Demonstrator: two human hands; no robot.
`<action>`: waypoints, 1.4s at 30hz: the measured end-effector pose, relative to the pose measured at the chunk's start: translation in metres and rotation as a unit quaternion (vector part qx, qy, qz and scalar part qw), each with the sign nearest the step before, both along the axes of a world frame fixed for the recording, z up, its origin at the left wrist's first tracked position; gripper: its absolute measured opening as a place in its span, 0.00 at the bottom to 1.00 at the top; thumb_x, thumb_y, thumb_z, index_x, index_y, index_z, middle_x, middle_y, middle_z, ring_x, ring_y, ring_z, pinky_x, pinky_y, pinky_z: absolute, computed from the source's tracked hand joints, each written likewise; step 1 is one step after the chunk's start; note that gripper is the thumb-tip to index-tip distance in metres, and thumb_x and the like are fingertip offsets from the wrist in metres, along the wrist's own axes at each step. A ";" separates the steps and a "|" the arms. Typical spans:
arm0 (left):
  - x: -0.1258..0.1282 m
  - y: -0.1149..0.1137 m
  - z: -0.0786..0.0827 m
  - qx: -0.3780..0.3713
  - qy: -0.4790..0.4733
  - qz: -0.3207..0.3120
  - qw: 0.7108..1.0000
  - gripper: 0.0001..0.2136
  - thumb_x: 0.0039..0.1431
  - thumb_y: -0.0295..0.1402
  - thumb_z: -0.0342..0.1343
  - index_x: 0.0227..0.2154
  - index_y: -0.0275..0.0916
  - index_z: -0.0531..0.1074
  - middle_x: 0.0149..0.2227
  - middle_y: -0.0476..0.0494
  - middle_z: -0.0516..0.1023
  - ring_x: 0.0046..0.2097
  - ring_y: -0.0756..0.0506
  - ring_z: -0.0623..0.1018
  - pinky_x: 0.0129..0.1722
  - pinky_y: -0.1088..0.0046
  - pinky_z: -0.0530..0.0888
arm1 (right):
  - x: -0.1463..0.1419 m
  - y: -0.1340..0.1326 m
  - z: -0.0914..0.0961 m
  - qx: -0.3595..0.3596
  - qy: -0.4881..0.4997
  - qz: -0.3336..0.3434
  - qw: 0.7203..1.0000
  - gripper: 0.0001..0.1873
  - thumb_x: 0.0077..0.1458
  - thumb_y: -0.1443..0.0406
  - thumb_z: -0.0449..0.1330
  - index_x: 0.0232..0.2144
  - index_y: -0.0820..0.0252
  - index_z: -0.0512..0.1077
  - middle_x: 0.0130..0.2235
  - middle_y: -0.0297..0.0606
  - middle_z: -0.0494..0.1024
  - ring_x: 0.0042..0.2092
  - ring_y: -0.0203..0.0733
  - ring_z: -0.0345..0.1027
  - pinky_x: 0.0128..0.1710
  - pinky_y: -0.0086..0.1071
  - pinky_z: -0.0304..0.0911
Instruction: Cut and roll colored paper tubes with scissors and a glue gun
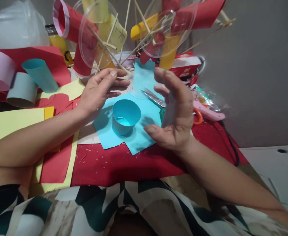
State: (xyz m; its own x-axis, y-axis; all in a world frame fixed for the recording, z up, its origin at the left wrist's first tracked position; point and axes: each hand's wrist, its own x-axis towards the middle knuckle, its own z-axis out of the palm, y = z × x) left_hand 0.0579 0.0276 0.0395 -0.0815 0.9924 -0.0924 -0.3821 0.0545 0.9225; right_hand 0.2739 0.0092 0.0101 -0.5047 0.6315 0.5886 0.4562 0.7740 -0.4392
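Observation:
A short blue paper tube (126, 127) stands upright on a blue paper sheet (107, 137) between my hands. My left hand (99, 91) hovers behind and left of the tube, its fingers stretched out and apart, holding nothing that I can see. On the right, my right hand (175, 108) is raised with thumb and fingers spread wide, also holding nothing. Scissors (153, 97) lie beside it, their handles partly hidden by this hand. Just past my left fingertips lies a clear plastic disc (136, 88).
Behind my hands rises a structure of wooden sticks (109, 52), clear discs and red and yellow paper tubes. Rolled paper tubes (42, 75) and coloured sheets (13, 126) lie to the left. A pink glue gun (209, 110) with a black cord lies on the red cloth to the right.

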 end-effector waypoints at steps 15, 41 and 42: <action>0.013 -0.024 -0.025 0.038 0.021 -0.048 0.998 0.07 0.66 0.39 0.61 0.42 0.44 0.80 0.49 0.48 0.82 0.65 0.39 0.73 0.60 0.69 0.73 | -0.019 0.009 -0.015 0.038 -0.034 0.109 0.993 0.34 0.63 0.49 0.60 0.67 0.50 0.64 0.69 0.47 0.67 0.70 0.55 0.60 0.68 0.56 0.60; 0.014 -0.019 -0.022 0.080 0.000 -0.042 0.996 0.11 0.61 0.30 0.66 0.46 0.43 0.79 0.54 0.47 0.81 0.62 0.40 0.76 0.59 0.69 0.73 | -0.009 0.027 -0.020 0.031 0.002 0.035 0.999 0.28 0.60 0.53 0.63 0.61 0.48 0.70 0.65 0.47 0.71 0.67 0.60 0.63 0.67 0.62 0.59; 0.014 -0.022 -0.021 0.104 0.009 -0.046 0.993 0.14 0.58 0.27 0.68 0.46 0.45 0.79 0.57 0.49 0.79 0.64 0.40 0.75 0.60 0.69 0.72 | -0.010 0.027 -0.021 0.038 0.003 0.034 0.999 0.28 0.60 0.53 0.63 0.61 0.49 0.70 0.65 0.47 0.71 0.67 0.60 0.64 0.66 0.61 0.60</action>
State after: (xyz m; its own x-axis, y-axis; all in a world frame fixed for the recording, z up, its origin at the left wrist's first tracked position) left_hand 0.0722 0.0055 0.0190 0.0109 0.9931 0.1168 -0.3676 -0.1046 0.9241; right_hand 0.2641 0.0364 -0.0105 -0.5410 0.5493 0.6368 0.3995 0.8342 -0.3802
